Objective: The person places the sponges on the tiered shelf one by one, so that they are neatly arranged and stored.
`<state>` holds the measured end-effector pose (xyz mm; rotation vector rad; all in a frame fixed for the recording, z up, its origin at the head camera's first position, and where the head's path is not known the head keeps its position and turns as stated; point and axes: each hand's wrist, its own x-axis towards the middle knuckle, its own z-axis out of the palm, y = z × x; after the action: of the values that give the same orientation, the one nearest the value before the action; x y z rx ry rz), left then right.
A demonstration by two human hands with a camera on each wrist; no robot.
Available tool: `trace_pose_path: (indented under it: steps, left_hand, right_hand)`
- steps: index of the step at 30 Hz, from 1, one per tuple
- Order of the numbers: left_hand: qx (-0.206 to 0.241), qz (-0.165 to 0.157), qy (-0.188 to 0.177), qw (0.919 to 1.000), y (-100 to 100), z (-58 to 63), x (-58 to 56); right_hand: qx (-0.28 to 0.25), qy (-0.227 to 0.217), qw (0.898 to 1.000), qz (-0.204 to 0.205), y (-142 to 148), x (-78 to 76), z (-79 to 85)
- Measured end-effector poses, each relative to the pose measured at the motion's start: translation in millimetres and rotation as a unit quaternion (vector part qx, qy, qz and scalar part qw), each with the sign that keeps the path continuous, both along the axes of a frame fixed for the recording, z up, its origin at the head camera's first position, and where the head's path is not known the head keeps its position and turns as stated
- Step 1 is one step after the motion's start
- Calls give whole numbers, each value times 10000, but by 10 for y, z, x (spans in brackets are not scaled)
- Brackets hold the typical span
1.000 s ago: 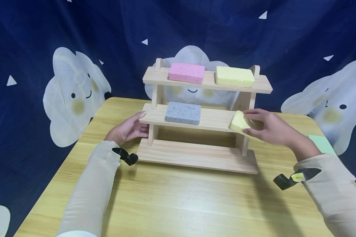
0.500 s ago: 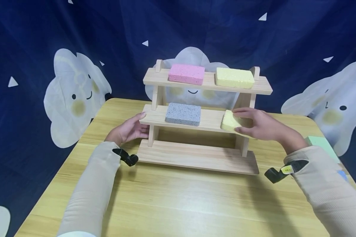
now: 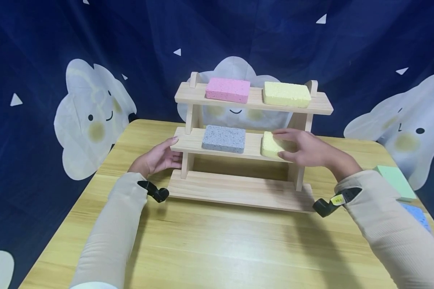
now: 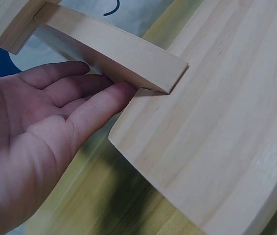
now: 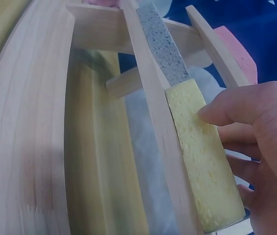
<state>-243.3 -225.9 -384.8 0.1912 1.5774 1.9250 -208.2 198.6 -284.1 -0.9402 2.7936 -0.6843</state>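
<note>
A three-tier wooden display rack [image 3: 238,186] stands on the table. My left hand [image 3: 160,157] holds the left end of its middle shelf, thumb at the shelf's edge and fingers below, by the side post [image 4: 114,46]. My right hand [image 3: 307,147] grips a yellow sponge [image 3: 270,144] at the right part of the middle shelf; the hand hides much of it. In the right wrist view, the yellow sponge [image 5: 204,156] lies along the shelf, with the thumb on its near side. To its left on the same shelf lies a grey speckled sponge [image 3: 223,139].
On the top shelf lie a pink sponge [image 3: 228,90] and another yellow sponge [image 3: 287,94]. A green sponge [image 3: 396,182] and a blue sponge [image 3: 416,216] are at the table's right side, partly behind the right sleeve. A dark blue cloud-print curtain [image 3: 148,36] hangs behind.
My right hand has moved left along the middle shelf with the yellow sponge, closer to the grey one. More of the green and blue sponges shows now. My left hand has stayed put.
</note>
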Motion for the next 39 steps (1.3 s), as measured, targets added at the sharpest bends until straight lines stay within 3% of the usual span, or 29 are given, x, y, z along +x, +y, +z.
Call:
trace_pose_path:
  steps: [32,39]
  left_hand:
    - [-2,-20,-1,10000,2,-14,-3]
    - [14,-40,1,10000,4,-4,-9]
  right_hand:
    - [-382,167,9991,-74,-84,-74,-112]
    - [-637,232,9972,-329,17,-36,-86]
